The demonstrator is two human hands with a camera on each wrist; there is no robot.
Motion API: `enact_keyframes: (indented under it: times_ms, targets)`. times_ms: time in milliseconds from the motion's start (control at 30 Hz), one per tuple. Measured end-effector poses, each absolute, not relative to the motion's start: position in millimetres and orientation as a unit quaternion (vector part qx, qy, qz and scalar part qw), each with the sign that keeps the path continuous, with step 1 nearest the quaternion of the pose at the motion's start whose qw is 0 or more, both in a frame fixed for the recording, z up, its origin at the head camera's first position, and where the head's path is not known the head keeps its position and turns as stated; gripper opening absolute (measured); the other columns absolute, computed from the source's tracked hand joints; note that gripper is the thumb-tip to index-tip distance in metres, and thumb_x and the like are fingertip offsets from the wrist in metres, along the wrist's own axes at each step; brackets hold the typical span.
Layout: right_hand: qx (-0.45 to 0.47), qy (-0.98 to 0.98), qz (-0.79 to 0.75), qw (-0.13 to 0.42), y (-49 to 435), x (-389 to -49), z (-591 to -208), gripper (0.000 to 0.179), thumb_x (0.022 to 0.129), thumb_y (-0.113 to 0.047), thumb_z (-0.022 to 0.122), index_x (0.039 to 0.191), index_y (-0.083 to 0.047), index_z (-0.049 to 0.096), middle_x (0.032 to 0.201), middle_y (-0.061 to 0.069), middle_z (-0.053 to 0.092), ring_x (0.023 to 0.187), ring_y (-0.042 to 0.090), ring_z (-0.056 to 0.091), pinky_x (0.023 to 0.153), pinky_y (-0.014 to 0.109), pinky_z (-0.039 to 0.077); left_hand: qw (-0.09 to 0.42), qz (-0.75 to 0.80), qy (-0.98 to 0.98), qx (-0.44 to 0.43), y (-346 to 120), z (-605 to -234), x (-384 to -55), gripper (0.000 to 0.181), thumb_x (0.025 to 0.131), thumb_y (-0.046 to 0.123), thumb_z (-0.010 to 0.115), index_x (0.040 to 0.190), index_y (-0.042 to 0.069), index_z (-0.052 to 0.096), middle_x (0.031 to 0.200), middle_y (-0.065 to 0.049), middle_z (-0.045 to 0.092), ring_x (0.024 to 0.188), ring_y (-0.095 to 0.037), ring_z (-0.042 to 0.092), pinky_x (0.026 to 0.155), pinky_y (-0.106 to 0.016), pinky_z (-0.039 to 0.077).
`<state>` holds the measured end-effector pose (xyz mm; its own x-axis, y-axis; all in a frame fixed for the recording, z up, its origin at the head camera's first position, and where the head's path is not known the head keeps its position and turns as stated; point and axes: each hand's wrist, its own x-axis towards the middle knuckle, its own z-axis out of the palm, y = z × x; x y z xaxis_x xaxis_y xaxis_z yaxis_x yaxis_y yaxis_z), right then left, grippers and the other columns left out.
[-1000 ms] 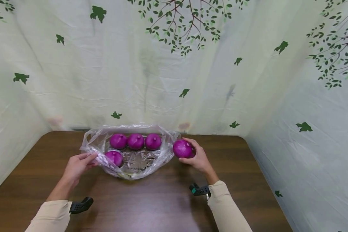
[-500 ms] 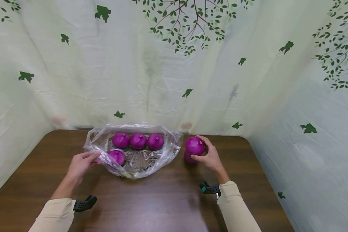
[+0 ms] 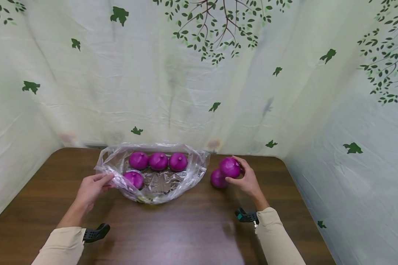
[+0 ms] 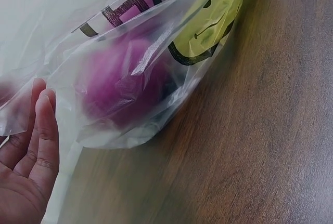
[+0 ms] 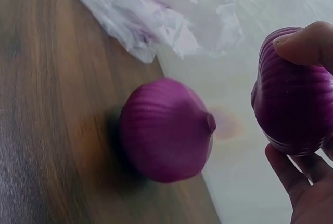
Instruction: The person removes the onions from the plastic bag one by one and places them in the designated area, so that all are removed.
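My left hand pinches the near left edge of a clear plastic bag, holding its mouth open. Inside lie several purple onions: a row of three along the back, with the middle onion between two others, and one onion at the front left. Through the film, the left wrist view shows that front onion beside the fingers. To the right of the bag, my right hand grips another onion between thumb and fingers, above the table. Just left of it, one onion sits on the tabletop.
The brown wooden table ends at a pale curtain printed with leaves and branches, close behind the bag. Black lettering and a yellow printed face show on the bag. A black wrist strap sits on the left forearm.
My right hand has carried its onion rightward, away from the bag's right edge, and the onion standing on the table has come into view. My left hand keeps its hold on the bag.
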<state>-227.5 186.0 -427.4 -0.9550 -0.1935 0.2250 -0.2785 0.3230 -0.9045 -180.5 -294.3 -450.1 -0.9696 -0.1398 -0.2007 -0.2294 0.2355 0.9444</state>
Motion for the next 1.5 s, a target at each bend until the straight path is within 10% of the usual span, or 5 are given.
enact_keyframes:
  times_ms: [1500]
  targets:
    - [0.022, -0.844, 0.522, 0.123, 222, -247, -495, 0.079, 0.071, -0.007, 0.085, 0.138, -0.001, 0.044, 0.133, 0.020, 0.044, 0.120, 0.036, 0.047, 0.100, 0.051, 0.043, 0.039, 0.608, 0.783, -0.128, -290, -452, -182, 0.063, 0.097, 0.039, 0.056, 0.127, -0.015, 0.050, 0.080, 0.010, 0.063, 0.075, -0.002, 0.063, 0.073, -0.013, 0.051]
